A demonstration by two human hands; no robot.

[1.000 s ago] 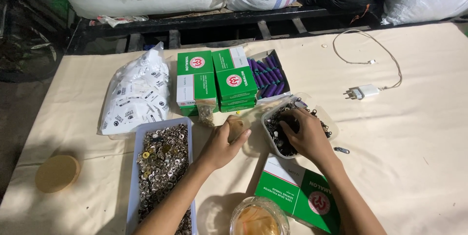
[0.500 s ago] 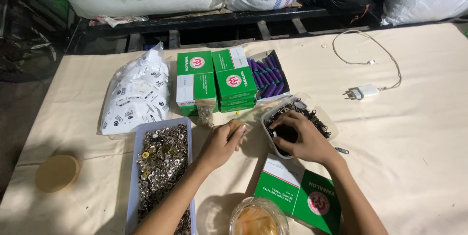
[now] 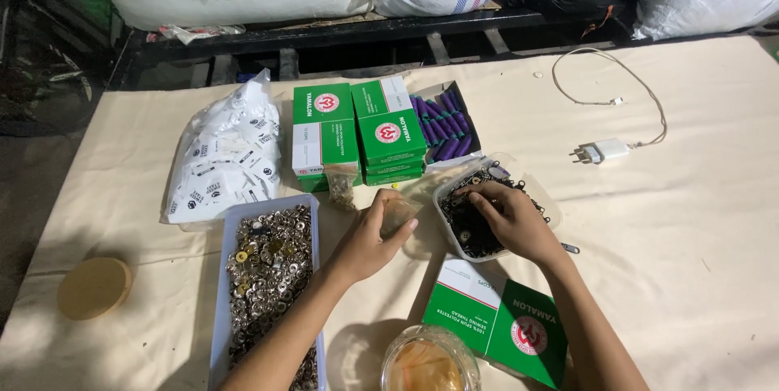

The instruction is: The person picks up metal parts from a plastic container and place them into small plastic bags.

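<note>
Clear tub [image 3: 451, 233] lengthwise toward camera, right hand [image 3: 510, 219] inside

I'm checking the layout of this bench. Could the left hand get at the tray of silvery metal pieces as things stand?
Probably yes. The left hand holds a small clear bag just right of the tray, and nothing lies between them, though its fingers are occupied by that bag.

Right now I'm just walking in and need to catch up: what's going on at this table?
A person is sorting small hardware. The right hand reaches into a clear tub of dark metal pieces, fingers among them. The left hand holds a small clear bag beside it. A tray of silvery snaps sits to the left, with green boxes behind.
</note>
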